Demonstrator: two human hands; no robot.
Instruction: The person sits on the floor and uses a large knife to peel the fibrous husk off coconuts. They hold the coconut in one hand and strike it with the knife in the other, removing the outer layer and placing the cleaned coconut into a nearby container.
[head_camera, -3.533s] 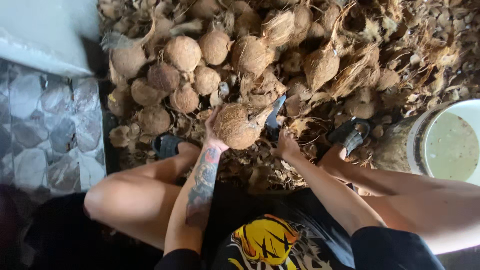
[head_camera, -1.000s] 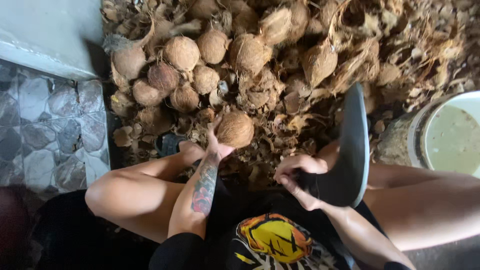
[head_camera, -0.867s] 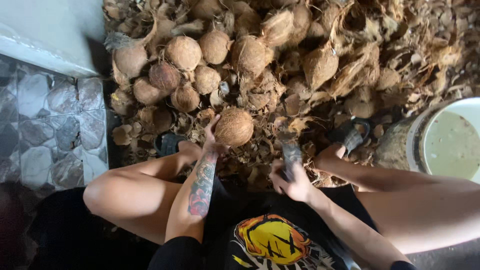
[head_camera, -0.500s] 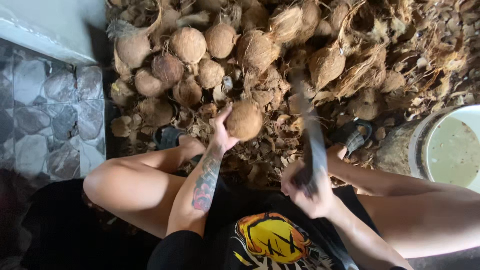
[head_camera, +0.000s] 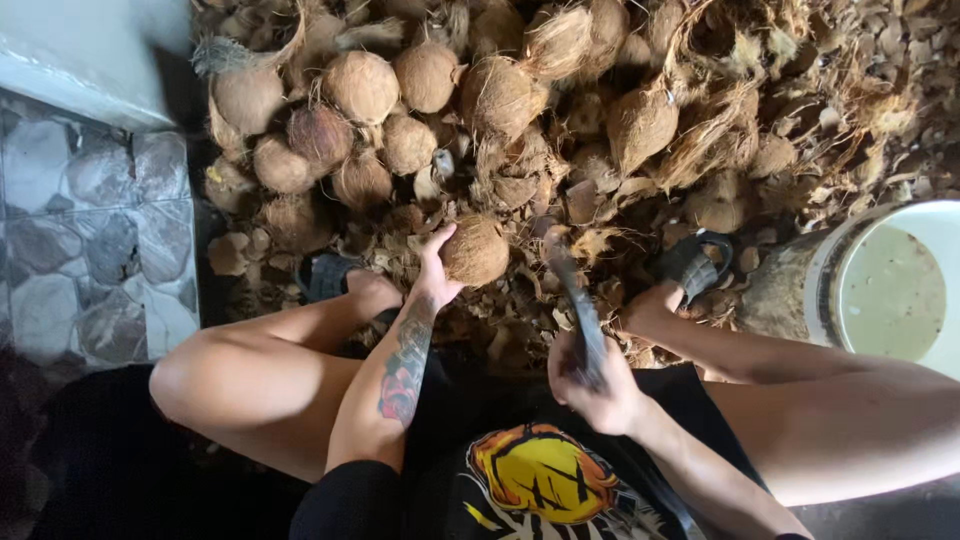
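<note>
The left hand (head_camera: 432, 272) cupped a husked coconut (head_camera: 477, 250) from its left side, held over husk litter near the coconut pile (head_camera: 420, 110). The right hand (head_camera: 598, 385) was closed round a blade's (head_camera: 570, 285) handle, just right of the coconut. A white bucket (head_camera: 915, 225) stood far right.

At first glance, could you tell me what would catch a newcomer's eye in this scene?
The big heap of husked coconuts across the top, amid loose husk scraps. Below it, at centre, the left hand grips one coconut while the right hand holds a blurred dark blade beside it. A white bucket stands at the right edge.
</note>
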